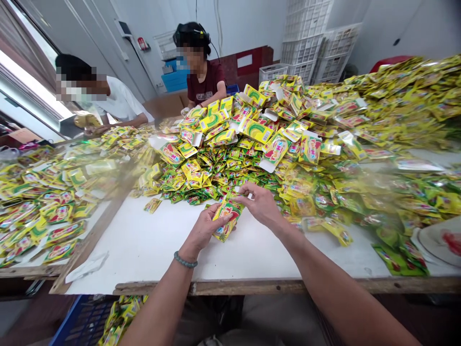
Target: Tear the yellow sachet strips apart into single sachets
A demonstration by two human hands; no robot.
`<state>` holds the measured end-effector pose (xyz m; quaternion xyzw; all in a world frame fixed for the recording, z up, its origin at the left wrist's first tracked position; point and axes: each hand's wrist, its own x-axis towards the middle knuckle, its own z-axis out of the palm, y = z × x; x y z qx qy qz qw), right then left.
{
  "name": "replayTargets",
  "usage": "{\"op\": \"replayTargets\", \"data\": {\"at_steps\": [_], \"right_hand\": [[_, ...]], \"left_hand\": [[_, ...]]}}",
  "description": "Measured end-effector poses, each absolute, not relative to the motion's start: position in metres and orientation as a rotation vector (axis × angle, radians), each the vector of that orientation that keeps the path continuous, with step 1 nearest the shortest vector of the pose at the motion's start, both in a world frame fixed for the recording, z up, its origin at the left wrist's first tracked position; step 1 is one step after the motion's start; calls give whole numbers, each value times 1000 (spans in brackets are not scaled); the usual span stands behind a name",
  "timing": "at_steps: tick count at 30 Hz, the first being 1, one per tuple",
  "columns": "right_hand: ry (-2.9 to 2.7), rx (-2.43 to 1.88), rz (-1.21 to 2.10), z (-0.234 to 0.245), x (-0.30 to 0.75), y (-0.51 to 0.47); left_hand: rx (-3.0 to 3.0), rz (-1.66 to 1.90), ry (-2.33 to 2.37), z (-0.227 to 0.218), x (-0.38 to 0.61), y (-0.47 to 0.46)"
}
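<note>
My left hand point(207, 226) is closed around a small yellow and green candy box point(227, 217) with a red printed shape, held tilted above the white tabletop. At the box's upper end, the thumb and fingers of my right hand point(260, 204) are pinched together on its edge. Whether a flap or a packet sits between those fingertips is too small to tell. Just beyond both hands rises a heap of green and yellow candy packets point(223, 168). Yellow boxes point(255, 129) with open white flaps lie on top of that heap.
A wooden strip point(97, 230) divides off more boxes point(61, 214) at left. Two people point(207, 79) sit across the table. A blue crate point(81, 317) with packets stands below the front edge. At right are a whitish round container point(441, 242) and a large yellow pile point(414, 96).
</note>
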<state>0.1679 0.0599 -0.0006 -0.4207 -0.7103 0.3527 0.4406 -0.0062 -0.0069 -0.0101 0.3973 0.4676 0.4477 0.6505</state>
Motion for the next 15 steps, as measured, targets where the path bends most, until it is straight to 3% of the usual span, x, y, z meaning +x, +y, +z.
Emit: {"op": "replayTargets", "data": {"at_steps": [5, 15], "right_hand": [[-1920, -1000, 747, 1, 162, 50], [-2029, -1043, 877, -3, 157, 48]], "left_hand": [[820, 1095, 1080, -6, -3, -6], [720, 1133, 1063, -7, -4, -9]]}}
